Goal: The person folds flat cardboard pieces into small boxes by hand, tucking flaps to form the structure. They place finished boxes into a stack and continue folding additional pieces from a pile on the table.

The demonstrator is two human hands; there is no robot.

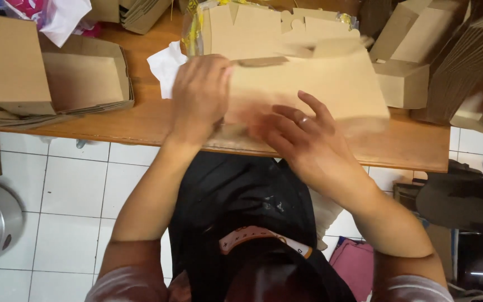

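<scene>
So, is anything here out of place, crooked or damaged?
Nothing looks damaged or spilled. Both hands, left and right, press on a flat cardboard blank at the table edge. One odd thing: crumpled white paper lies loose beside the left hand. The right hand is blurred.

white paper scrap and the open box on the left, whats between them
In the head view, only bare wooden table lies between the white paper scrap and the open cardboard box.

Warm, even indoor light; motion blur smears both hands point(252, 112) and the cardboard point(308, 84) between them; surroundings stay sharp.
</scene>
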